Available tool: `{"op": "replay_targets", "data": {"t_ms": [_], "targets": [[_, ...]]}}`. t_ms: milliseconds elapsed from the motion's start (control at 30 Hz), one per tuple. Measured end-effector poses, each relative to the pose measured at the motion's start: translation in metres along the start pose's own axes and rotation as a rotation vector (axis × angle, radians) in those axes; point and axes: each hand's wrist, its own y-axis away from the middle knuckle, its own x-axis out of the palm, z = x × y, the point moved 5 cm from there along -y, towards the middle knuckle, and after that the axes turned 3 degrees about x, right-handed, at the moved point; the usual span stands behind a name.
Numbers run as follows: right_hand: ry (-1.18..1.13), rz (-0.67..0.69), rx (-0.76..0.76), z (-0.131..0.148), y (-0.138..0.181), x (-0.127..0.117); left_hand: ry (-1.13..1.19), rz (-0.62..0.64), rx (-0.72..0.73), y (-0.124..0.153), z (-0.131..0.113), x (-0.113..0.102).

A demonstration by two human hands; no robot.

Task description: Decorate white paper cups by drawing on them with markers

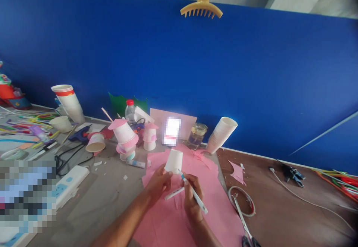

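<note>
My left hand [158, 183] is closed round the rim end of a small white paper cup [173, 161], holding it bottom-up above a pink paper sheet [167, 217]. My right hand [191, 195] pinches a white pen [194, 193] whose blue tip touches the cup's lower edge. A second white pen or cap [173, 193] lies across the pink sheet between my hands.
Scissors [246, 226] and a tape ring [242, 200] lie at the right of the pink sheet. A leaning cup stack [220, 134], a glass jar [197, 135], pink-roofed cup houses [125, 137], a power strip [73, 180] and straws [25, 124] crowd the table. A blue wall stands behind.
</note>
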Motion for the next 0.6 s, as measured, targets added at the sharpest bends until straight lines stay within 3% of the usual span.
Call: {"op": "replay_targets", "data": {"t_ms": [600], "targets": [[-0.041, -0.005, 0.028, -0.0082, 0.0022, 0.0006, 0.003, -0.009, -0.019, 0.0014, -0.0007, 0.0006]]}}
